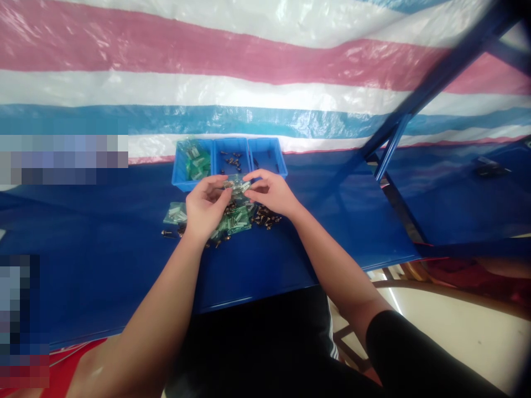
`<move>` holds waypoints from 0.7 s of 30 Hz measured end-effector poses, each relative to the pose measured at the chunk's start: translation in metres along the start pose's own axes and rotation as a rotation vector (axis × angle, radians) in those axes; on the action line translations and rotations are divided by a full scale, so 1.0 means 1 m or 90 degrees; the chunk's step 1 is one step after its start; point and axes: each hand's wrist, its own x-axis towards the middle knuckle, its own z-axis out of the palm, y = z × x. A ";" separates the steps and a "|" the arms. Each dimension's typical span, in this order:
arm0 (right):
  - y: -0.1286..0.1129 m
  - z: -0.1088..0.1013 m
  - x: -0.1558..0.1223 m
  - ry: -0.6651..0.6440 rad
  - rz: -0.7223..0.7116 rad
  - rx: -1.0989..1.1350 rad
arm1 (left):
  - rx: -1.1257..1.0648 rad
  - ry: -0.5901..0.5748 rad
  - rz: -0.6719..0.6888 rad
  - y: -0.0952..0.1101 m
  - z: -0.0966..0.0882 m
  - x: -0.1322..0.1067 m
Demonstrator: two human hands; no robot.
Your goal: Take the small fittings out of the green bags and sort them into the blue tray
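The person is holding a bag [236,187] between both hands, just above the table [124,265] and in front of three bins. The left hand [205,207] is pinching one end of it with thumb and fingertips, and the right hand [269,193] is pinching the other end the same way. Both grips are closed on the plastic.

The bag is looking thin, clear and glossy. I would judge it light, limp and a bit slippery, so it is likely to sag or slide unless pinched firmly. Something pale is showing inside, too small to make out. The edges or corners, where the fingers are sitting now, seem the best places to hold it, since the middle would only crumple.

Under the hands a pile [234,221] of similar greenish bags is lying on the table, with dark screws [265,216] scattered beside it. One more loose bag [175,213] is lying off to the left.

The left bin [177,171] is holding a heap of filled bags [198,163]. The middle bin [230,140] is holding a few bin screws [233,161]. The right bin [283,165] is showing mostly bare floor; I cannot tell whether anything is in it.
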 end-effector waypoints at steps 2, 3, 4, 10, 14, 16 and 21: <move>0.001 0.000 0.000 0.000 0.001 0.002 | -0.002 -0.002 -0.004 -0.001 0.000 0.000; 0.001 0.000 0.000 0.000 0.000 0.002 | -0.002 -0.004 -0.005 -0.001 0.000 0.000; 0.002 0.000 0.000 -0.001 0.000 0.000 | -0.002 -0.006 -0.005 -0.001 0.000 0.000; 0.003 -0.001 0.000 -0.009 0.005 -0.027 | -0.007 -0.008 0.016 -0.004 -0.001 0.001; 0.002 0.000 0.000 -0.006 -0.001 -0.033 | -0.004 -0.006 0.019 -0.006 -0.001 0.001; 0.001 0.000 0.000 -0.001 0.000 -0.037 | -0.001 -0.003 0.017 -0.006 -0.001 0.001; 0.000 -0.001 0.000 0.001 -0.005 -0.048 | 0.008 -0.002 0.021 -0.005 -0.001 0.001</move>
